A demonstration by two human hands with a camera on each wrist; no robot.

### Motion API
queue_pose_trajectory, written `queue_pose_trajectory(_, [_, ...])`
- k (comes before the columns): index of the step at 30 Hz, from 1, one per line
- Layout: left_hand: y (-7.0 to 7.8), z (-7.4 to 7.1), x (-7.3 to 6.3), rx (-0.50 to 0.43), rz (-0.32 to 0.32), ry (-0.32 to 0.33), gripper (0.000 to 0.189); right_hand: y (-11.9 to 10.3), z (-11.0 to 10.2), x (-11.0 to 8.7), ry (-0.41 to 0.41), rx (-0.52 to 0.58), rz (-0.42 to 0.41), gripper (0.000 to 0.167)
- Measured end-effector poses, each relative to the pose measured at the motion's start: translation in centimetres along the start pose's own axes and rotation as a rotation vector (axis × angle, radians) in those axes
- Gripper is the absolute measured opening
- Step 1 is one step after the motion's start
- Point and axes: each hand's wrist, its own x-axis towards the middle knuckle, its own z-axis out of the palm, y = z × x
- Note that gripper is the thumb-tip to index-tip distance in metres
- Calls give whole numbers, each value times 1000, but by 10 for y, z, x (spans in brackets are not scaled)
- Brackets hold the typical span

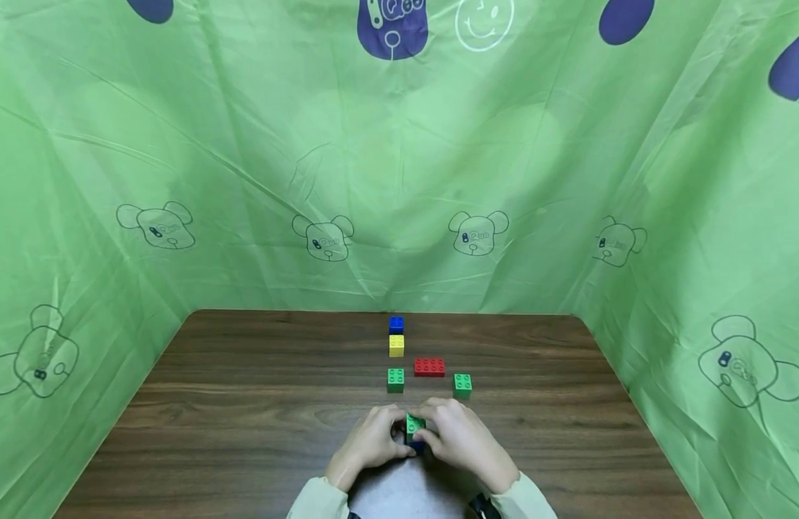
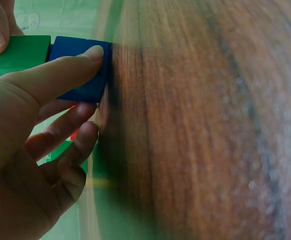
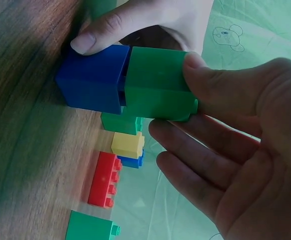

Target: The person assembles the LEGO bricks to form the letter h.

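1. Head view: working with both hands at the lower middle of the frame. Pinching the green block (image 1: pixel 412 427) with the right hand (image 1: pixel 458 438), grasping the blue block (image 1: pixel 417 447) under it with the left hand (image 1: pixel 373 438). Pretty covered up by fingers from here, tbh.
2. Same view, around mid-frame on the brown table (image 1: pixel 244 404): going downward, far blue block (image 1: pixel 396 324), yellow block (image 1: pixel 396 346) just below, then left green block (image 1: pixel 396 380). Over to the right, red block (image 1: pixel 429 367), then right green block (image 1: pixel 462 386) to the lower right of that.
3. Same view, up top and down both sides: green curtain (image 1: pixel 399 144) with printed cartoon faces.
4. Left wrist view: gripping the blue block at upper left, with the left thumb (image 2: pixel 70 72) laid across its side. Touching the green block, further left, with a right-hand fingertip.
5. Right wrist view: holding the green block just above centre, right thumb (image 3: pixel 225 87) on its edge. Showing a thin dark gap to the blue block on its left. Can't tell if resting on the table.
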Motion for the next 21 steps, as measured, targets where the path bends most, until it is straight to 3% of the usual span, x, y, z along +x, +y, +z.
queue_pose_trajectory(21, [0, 0, 1, 10, -23, -21, 27, 2, 5, -1, 42, 2, 16, 30])
